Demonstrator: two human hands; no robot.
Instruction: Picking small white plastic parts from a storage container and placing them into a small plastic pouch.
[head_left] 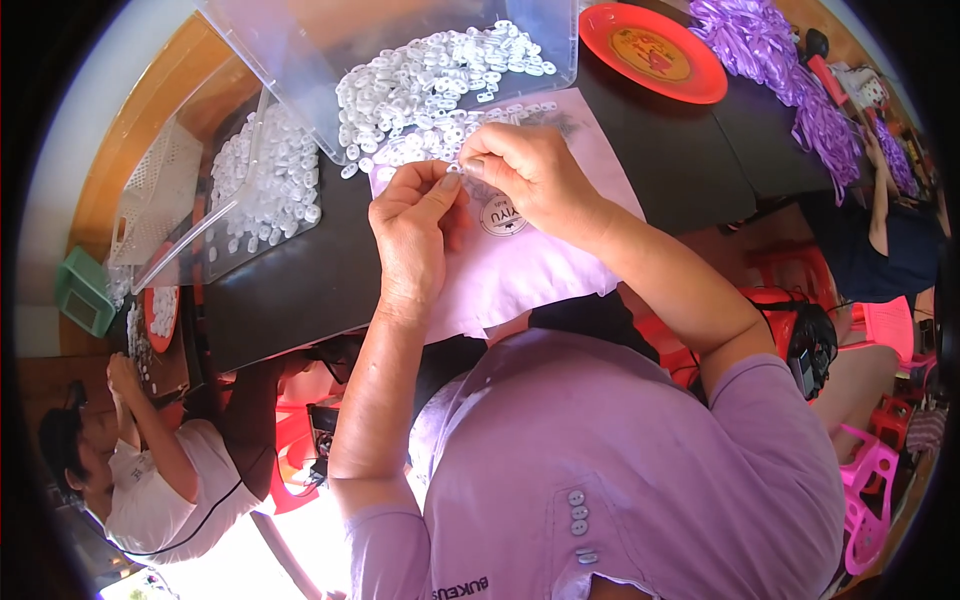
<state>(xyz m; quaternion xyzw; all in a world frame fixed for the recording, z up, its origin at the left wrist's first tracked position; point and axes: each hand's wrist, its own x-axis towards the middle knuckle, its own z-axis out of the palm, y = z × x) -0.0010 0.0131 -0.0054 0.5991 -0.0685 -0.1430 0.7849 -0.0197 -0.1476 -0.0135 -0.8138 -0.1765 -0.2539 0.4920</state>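
My left hand point(408, 230) and my right hand point(535, 182) meet over a pink cloth point(475, 295) with a round printed emblem. Both are closed, thumb and fingers pinched together. Between the fingertips shows a small white plastic piece point(454, 169), partly hidden; it resembles the loose ones beyond. A heap of white oval plastic pieces with holes point(430, 80) spills out of a clear plastic bin point(275, 70) onto the cloth's far edge, just past my fingers.
A second clear bin point(205, 215) with a white heap is at left. At the back right lie a red plate point(600, 35) and purple ribbons point(765, 60) on the dark table point(670, 165). One person point(180, 490) sits at left; another's arm point(880, 200) shows at right.
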